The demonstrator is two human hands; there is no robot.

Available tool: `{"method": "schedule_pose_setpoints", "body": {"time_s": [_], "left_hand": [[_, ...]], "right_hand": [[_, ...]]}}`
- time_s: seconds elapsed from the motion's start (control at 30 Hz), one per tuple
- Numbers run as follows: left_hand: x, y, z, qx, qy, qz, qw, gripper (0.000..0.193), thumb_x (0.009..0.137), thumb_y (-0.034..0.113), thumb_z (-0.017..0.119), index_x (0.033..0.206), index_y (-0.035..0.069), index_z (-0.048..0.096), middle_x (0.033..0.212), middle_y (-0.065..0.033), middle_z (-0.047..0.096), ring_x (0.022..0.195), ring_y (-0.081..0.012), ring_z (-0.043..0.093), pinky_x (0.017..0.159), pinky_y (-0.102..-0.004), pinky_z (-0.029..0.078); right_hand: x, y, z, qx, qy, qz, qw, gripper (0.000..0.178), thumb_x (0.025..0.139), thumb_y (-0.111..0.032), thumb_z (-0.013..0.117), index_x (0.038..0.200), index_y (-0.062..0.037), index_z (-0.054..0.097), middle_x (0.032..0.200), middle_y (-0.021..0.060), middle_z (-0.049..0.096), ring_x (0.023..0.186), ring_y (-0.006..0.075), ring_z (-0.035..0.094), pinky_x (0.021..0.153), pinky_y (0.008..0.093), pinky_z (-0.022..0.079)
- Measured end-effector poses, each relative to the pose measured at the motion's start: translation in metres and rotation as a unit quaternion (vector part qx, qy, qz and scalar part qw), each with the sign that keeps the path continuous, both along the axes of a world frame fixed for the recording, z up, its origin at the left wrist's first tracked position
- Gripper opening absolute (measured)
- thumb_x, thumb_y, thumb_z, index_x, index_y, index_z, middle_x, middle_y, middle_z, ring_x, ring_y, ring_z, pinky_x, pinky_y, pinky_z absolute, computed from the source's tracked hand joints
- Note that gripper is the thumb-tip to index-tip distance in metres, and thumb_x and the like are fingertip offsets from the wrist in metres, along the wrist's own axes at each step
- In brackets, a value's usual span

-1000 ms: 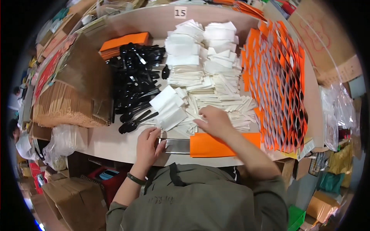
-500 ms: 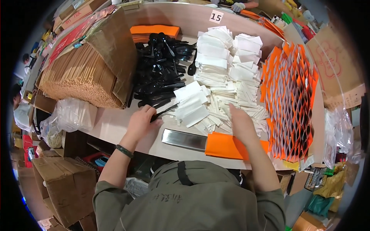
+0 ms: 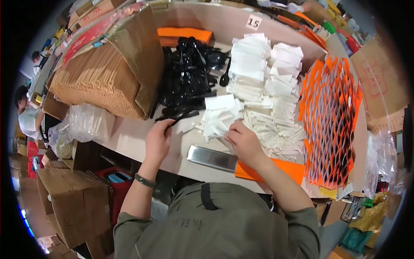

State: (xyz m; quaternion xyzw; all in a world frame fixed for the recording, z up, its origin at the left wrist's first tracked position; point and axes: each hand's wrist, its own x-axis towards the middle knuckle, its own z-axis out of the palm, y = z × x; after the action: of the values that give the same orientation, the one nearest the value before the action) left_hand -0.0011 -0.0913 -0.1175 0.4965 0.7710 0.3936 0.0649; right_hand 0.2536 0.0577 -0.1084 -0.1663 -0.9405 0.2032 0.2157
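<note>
My left hand (image 3: 158, 141) is closed in a pinch on a black plastic spoon (image 3: 183, 116), at the near edge of a heap of black plastic cutlery (image 3: 185, 82). My fingers partly cover the spoon. To the right, my right hand (image 3: 246, 144) pinches a thin white packet (image 3: 217, 137) by its end. It is just below a stack of folded white napkins (image 3: 222, 114). Narrow white packets (image 3: 276, 131) lie loose beyond that hand. A shiny metal strip (image 3: 211, 157) lies between my forearms, its right end meeting an orange sleeve pack (image 3: 269, 170) under my right forearm.
A cardboard box of brown paper sleeves (image 3: 99, 93) stands at the left, with a clear plastic bag (image 3: 84, 125) before it. Orange and grey honeycomb-like sleeves (image 3: 330, 123) stand at the right. More orange packs (image 3: 185, 33) lie at the back, against the table's raised wall (image 3: 215, 17).
My right hand has moved left from the loose packets and now pinches a thin white one. My left hand keeps its spoon near the cutlery heap. The whole view has shifted slightly.
</note>
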Motion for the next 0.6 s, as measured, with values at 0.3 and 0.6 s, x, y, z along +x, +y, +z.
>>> {"method": "schedule_pose_setpoints", "body": {"time_s": [0.3, 0.6], "left_hand": [[0.062, -0.013, 0.007, -0.001, -0.202, -0.081, 0.976, 0.006, 0.091, 0.004, 0.066, 0.096, 0.000, 0.067, 0.085, -0.0064, 0.063, 0.078, -0.0147, 0.060, 0.071, -0.0266, 0.048], [0.070, 0.033, 0.010, 0.073, 0.181, -0.297, 0.935, 0.011, 0.074, 0.016, 0.069, 0.075, 0.012, 0.059, 0.087, -0.0074, 0.062, 0.087, -0.0268, 0.062, 0.075, -0.0392, 0.049]], "right_hand": [[0.013, -0.060, -0.002, -0.052, 0.038, -0.104, 0.992, 0.039, 0.078, -0.005, 0.071, 0.116, -0.0060, 0.064, 0.104, 0.0129, 0.064, 0.101, 0.0325, 0.059, 0.092, 0.0443, 0.044], [0.061, -0.057, -0.038, 0.121, -0.066, 0.078, 0.987, 0.037, 0.084, -0.012, 0.067, 0.118, 0.0014, 0.062, 0.122, 0.0174, 0.063, 0.116, 0.0336, 0.058, 0.101, 0.0524, 0.042]]}}
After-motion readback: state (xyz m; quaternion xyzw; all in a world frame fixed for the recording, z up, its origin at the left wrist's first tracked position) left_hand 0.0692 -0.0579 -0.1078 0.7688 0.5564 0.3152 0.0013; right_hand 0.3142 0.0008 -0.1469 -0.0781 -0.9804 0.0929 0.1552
